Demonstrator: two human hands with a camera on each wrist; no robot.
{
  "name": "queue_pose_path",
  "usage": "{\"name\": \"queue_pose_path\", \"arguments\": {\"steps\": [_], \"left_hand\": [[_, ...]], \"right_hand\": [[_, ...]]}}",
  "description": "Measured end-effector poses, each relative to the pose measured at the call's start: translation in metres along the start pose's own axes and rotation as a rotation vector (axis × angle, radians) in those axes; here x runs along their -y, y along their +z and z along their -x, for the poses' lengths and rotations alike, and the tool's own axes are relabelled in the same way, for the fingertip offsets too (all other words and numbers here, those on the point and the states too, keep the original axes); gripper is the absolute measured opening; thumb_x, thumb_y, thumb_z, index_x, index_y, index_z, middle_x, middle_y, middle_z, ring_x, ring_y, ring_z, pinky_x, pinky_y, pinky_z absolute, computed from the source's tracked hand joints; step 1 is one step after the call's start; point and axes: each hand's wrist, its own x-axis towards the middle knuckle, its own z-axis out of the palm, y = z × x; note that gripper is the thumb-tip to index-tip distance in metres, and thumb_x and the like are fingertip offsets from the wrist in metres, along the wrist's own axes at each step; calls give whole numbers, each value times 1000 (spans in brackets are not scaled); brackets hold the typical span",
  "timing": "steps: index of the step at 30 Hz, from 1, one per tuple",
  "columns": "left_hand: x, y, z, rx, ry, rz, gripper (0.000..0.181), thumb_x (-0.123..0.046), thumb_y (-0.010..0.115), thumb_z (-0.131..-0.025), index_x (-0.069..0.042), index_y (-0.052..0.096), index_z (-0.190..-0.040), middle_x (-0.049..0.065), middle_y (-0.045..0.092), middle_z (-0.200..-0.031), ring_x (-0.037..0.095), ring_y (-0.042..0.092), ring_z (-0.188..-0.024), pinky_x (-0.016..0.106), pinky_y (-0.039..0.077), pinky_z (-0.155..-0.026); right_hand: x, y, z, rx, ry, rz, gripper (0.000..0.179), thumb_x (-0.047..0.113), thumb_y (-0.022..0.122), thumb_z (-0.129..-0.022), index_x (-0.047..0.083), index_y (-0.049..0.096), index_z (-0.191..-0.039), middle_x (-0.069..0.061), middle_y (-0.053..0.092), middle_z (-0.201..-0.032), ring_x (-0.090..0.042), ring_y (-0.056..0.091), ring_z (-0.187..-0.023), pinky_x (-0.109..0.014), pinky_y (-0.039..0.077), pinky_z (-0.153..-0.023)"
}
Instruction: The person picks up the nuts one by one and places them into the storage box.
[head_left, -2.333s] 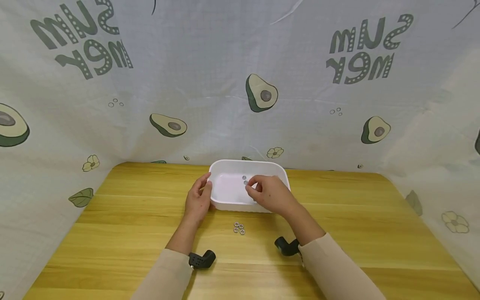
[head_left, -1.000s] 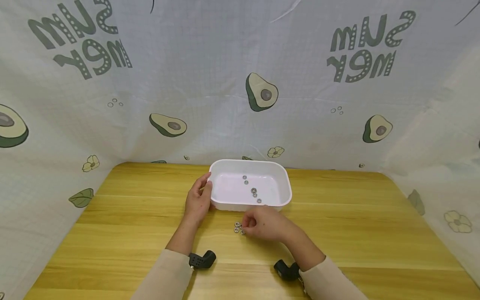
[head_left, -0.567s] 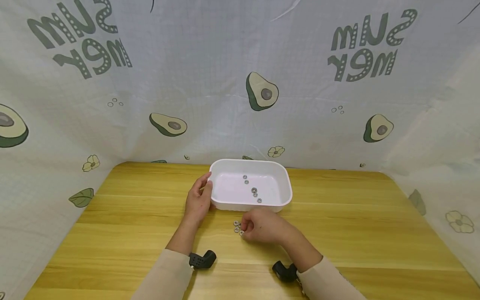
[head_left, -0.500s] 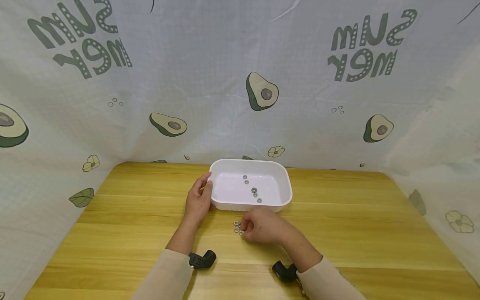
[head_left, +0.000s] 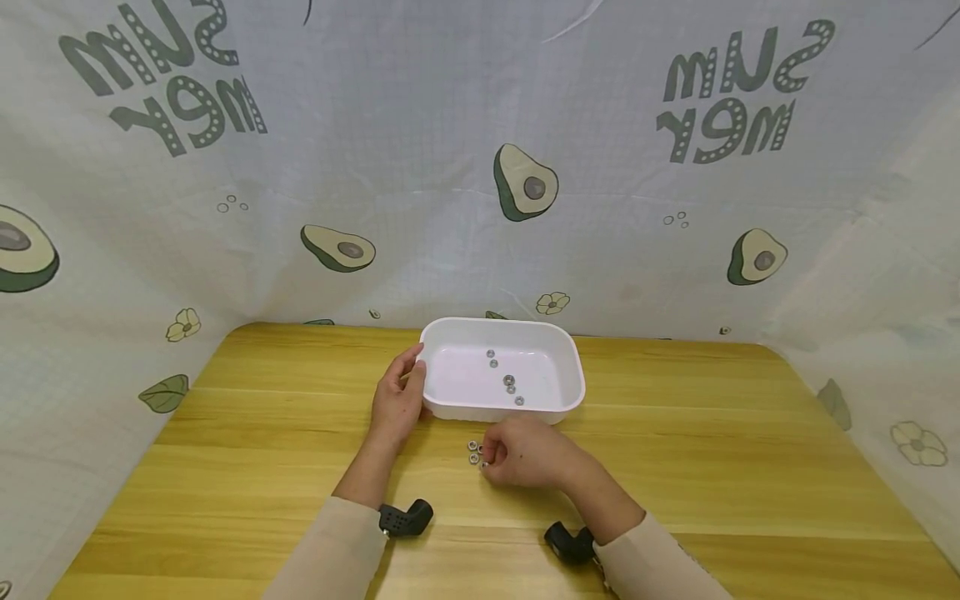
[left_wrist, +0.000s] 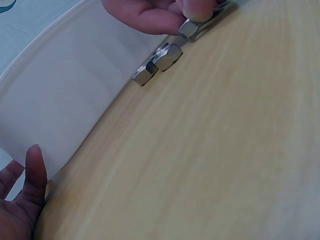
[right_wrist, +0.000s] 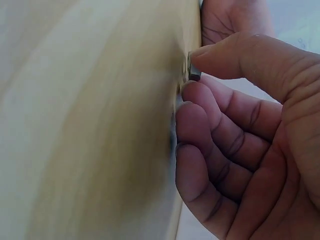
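A white rectangular tray (head_left: 450,412) stands toward the back of the table with several metal hex nuts (head_left: 509,381) scattered inside. My left hand (head_left: 396,406) holds its left end, the thumb (left_wrist: 36,167) against the wall in the left wrist view. In front of the tray my right hand (head_left: 532,454) pinches a hex nut (left_wrist: 189,29) between thumb and fingertips, low at the table. The right wrist view shows that thumb (right_wrist: 225,57) on the nut's edge, with the other fingers curled in. Several more nuts (head_left: 473,459) lie close together beside those fingertips.
The wooden table (head_left: 300,467) is bounded behind and on both sides by a pale curtain (head_left: 420,150) printed with avocados. Black wrist cameras sit on the left wrist (head_left: 406,518) and the right wrist (head_left: 570,543).
My right hand has moved from over the tray down to the nuts on the table; its fingertips have shifted slightly among them since. My left hand has stayed at the tray's left end.
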Motion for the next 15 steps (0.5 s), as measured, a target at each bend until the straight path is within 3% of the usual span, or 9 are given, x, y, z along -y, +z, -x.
{"name": "queue_pose_path", "arguments": {"steps": [6,15], "left_hand": [[-1,0,1,-2,14,6,40,-32,49,-107,-27,56,-146,12,58,-137,21,60,-87,23,52,-55],[-1,0,2,-2,11,4,40,-32,50,-106,-27,56,-145,12,58,-135,22,61,-87,23,52,-56]], "right_hand": [[2,-4,2,-6,19,-15,10,20,77,-83,22,68,-79,11,60,-70,-7,54,-68,-25,47,-64],[7,-21,8,-82,-2,-5,8,16,76,-83,20,70,-83,13,62,-71,-5,55,-68,-22,47,-65]]}}
